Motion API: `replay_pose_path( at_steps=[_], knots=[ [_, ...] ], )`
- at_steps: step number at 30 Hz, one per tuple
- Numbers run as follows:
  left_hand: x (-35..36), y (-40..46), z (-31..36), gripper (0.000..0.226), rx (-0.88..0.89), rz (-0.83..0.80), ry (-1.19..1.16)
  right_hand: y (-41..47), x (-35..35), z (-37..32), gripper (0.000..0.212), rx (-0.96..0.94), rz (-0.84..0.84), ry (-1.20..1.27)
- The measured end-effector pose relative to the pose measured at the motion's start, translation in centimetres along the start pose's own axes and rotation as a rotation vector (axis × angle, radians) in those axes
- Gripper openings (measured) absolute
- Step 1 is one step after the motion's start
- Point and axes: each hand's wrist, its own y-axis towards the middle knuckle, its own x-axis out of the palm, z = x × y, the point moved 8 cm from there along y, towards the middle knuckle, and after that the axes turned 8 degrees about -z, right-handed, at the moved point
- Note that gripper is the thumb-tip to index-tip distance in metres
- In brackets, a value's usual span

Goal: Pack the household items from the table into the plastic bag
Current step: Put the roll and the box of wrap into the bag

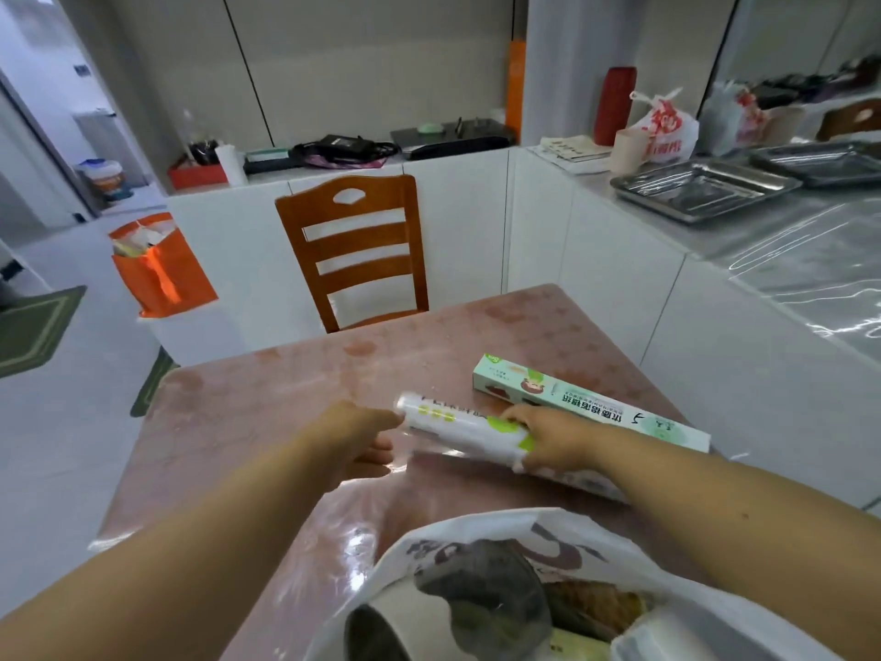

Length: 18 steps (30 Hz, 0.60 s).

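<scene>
So the roll is what we've got in hand right now, a white wrap roll with green print, lying across the middle of the bench. Looks light and fairly stiff, but that glossy film skin is probably slick, so we'd guess grabbing it round the middle or pinning both ends beats a fingertip pinch. Our right hand is curled over the near-right end, gripping it. Our left hand sits at the far-left end with fingers touching the cap; can't tell if it's really gripping or just steadying.

Just beyond the roll, toward the bench's right edge, lies a long green box, also stiff and light by the look of it, easy to take mid-length.

The bag gapes open at the near edge, already holding a few things. Thin and floppy, so the mouth may fold shut.

Chair at the far edge.
</scene>
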Motion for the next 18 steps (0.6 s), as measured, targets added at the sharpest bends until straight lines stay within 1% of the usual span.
replay_pose_path(
  at_steps=[2, 4, 6, 7, 8, 9, 10, 11, 12, 13, 14, 15, 17, 18],
  knots=[
    [1.2, 0.5, -0.8, 0.058, -0.015, -0.056, -0.107, -0.8, -1.2, -1.7, 0.071, -0.088, 0.034, 0.15],
    [3.1, 0.9, -1.0, 0.063, -0.012, -0.137, -0.309, -1.5, -1.4, -3.7, 0.068, -0.179, 0.009, 0.249],
    [4.2, 1.2, -0.8, 0.05, 0.041, -0.137, -0.499, -1.4, -1.4, -4.8, 0.052, -0.236, -0.015, 0.224],
    [4.5, 1.4, -0.8, 0.044, 0.063, -0.117, -0.542, -1.0, -2.2, -4.4, 0.043, -0.239, 0.046, 0.228],
    [4.6, 1.4, -0.9, 0.041, 0.075, -0.105, -0.561, -0.8, -3.7, -3.2, 0.039, -0.199, 0.162, 0.253],
    [4.7, 1.4, -1.1, 0.039, 0.08, -0.097, -0.565, -0.6, -5.1, -0.9, 0.042, -0.106, 0.286, 0.294],
    [4.6, 1.3, -1.4, 0.036, 0.082, -0.095, -0.565, -0.3, -5.9, 2.2, 0.051, 0.022, 0.363, 0.283],
    [4.5, 1.3, -1.7, 0.033, 0.082, -0.092, -0.564, -0.1, -5.8, 5.1, 0.065, 0.152, 0.363, 0.225],
    [4.4, 1.2, -1.9, 0.029, 0.083, -0.091, -0.563, 0.1, -5.0, 7.5, 0.077, 0.257, 0.301, 0.107],
    [4.3, 1.1, -2.0, 0.025, 0.084, -0.091, -0.562, 0.5, -3.8, 9.7, 0.085, 0.331, 0.233, -0.016],
    [4.2, 1.0, -2.1, 0.023, 0.085, -0.091, -0.56, 0.8, -2.7, 11.4, 0.087, 0.381, 0.187, -0.099],
    [4.1, 0.9, -2.2, 0.022, 0.087, -0.092, -0.558, 1.0, -2.0, 12.3, 0.083, 0.403, 0.185, -0.128],
    [3.9, 0.8, -2.3, 0.024, 0.089, -0.089, -0.56, 0.8, -1.8, 12.2, 0.065, 0.365, 0.223, -0.102],
    [3.7, 0.7, -2.4, 0.025, 0.09, -0.086, -0.562, 0.1, -2.2, 11.0, 0.055, 0.334, 0.233, -0.016]
  ],
)
